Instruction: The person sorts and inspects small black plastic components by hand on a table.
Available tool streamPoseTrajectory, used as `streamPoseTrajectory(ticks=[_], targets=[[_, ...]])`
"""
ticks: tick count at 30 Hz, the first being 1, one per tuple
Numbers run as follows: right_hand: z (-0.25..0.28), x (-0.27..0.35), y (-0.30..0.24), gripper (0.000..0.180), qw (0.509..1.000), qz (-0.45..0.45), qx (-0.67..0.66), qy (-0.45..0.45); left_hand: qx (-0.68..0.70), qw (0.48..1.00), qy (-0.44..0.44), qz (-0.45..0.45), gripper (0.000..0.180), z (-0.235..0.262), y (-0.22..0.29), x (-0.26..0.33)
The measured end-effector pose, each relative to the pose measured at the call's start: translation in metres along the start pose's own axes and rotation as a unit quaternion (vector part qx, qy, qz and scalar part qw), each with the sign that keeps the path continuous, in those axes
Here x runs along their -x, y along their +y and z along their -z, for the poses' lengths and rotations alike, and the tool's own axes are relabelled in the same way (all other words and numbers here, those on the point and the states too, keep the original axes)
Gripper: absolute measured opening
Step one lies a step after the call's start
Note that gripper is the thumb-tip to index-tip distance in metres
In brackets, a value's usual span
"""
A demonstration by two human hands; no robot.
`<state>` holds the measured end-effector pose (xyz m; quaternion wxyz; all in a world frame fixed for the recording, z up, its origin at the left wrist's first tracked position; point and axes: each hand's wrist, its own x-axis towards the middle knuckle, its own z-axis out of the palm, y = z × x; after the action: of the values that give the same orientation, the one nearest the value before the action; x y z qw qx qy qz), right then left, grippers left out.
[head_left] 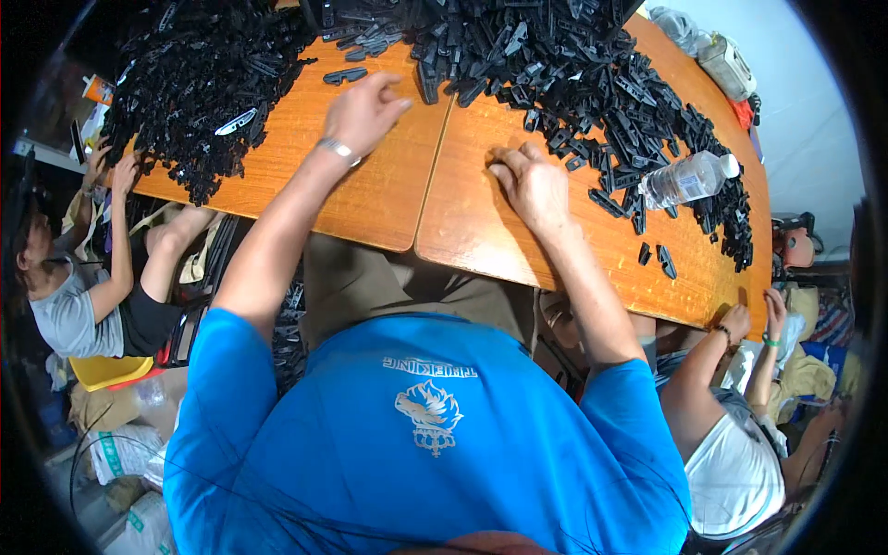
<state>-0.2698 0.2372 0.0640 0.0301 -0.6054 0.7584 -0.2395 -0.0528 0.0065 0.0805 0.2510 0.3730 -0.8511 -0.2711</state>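
My left hand [363, 115], a metal band on its wrist, hovers over the table left of the seam. Its fingers are bent but apart, with nothing visible between them. Just beyond it lie loose black plastic clip-like parts [345, 76], apart from the big heap. Right of the seam, my right hand [536, 188] is low over the wood with its fingers curled in. Whatever those fingers may hold is hidden. The nearest things to it are the black plastic parts [578, 148] at the edge of the right-hand heap.
A dense pile of smaller black pieces [203, 83] covers the table's [388, 199] left side. A clear plastic bottle [689, 179] lies on the parts at right. One person [83, 296] sits at the left edge, another [731, 453] at the right.
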Motion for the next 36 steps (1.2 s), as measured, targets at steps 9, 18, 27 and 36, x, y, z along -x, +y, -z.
streamPoseTrajectory(ticks=[9, 18, 27, 36], targets=[[0.001, 0.019, -0.001, 0.025, 0.999, 0.021, -0.041, 0.002, -0.066, 0.992, 0.102, 0.032, 0.05, -0.077, -0.002, -0.079], [0.0, 0.028, -0.001, 0.019, 0.998, 0.057, -0.017, -0.004, -0.037, 0.995, -0.018, 0.092, 0.03, -0.039, -0.001, -0.026], [-0.004, 0.016, -0.02, 0.02, 0.997, 0.063, -0.02, -0.043, -0.074, 0.99, -0.039, 0.112, 0.024, -0.021, -0.014, 0.022], [-0.001, 0.007, -0.027, 0.021, 0.992, 0.061, 0.046, -0.096, -0.124, 0.98, 0.081, -0.136, 0.031, -0.013, -0.008, 0.027]])
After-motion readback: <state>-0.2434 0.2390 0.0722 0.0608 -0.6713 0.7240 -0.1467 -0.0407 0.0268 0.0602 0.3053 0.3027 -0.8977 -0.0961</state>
